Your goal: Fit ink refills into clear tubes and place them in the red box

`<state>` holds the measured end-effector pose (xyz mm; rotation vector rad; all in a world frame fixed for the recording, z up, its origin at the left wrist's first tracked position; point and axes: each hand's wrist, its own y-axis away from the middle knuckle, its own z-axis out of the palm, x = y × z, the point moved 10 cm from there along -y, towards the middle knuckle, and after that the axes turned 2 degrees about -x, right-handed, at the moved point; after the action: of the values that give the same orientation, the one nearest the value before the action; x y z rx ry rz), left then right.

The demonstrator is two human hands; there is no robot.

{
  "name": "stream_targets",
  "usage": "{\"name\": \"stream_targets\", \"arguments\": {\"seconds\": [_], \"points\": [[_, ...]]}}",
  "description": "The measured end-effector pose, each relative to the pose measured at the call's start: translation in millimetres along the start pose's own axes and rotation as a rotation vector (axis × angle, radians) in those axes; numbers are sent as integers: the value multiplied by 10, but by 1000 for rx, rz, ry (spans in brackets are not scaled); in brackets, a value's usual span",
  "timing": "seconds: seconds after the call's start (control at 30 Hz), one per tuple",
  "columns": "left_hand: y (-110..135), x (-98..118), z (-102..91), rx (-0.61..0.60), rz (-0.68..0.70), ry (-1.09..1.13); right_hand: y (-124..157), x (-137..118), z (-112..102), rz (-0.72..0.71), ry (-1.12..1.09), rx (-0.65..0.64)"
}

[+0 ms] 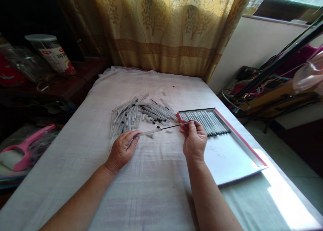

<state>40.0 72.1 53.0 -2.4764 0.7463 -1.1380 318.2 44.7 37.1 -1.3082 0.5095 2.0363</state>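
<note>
My left hand [125, 145] is closed around a clear pen barrel [150, 132] that points to the right. A thin dark pen refill [171, 126] lies in line with the barrel, its left end at the barrel's mouth. Between thumb and fingers, my right hand [194, 140] pinches the refill's other end. Behind my hands spreads a loose pile of pen parts [131, 115], with clear tubes and small black pieces. Beside my right hand, a shallow box lid [234, 160] with a red rim holds a row of pens [209, 121] with dark ends.
A white cloth [148, 197] covers the table. One small red piece [173, 86] lies near its back. To the left stand a lidded jar [51, 52] and a pink tape dispenser [27, 147]. A patterned curtain [161, 29] hangs behind the table.
</note>
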Motion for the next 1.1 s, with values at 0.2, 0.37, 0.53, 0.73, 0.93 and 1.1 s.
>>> {"name": "stream_targets", "arguments": {"seconds": [0.2,0.37,0.53,0.73,0.93,1.1], "points": [[14,128,63,-58,67,-20,356,307,422,78,231,-331],[22,103,101,-81,47,-49,534,398,690,33,349,-599],[20,-55,66,-23,-57,1,215,248,673,-228,841,-548],[22,-94,54,-10,-95,16,203,375,902,-505,1576,-692],[16,-53,59,-16,-53,-9,250,396,1004,-533,1557,-698],[19,5,63,-13,10,-23,220,289,778,-274,991,-619]]}}
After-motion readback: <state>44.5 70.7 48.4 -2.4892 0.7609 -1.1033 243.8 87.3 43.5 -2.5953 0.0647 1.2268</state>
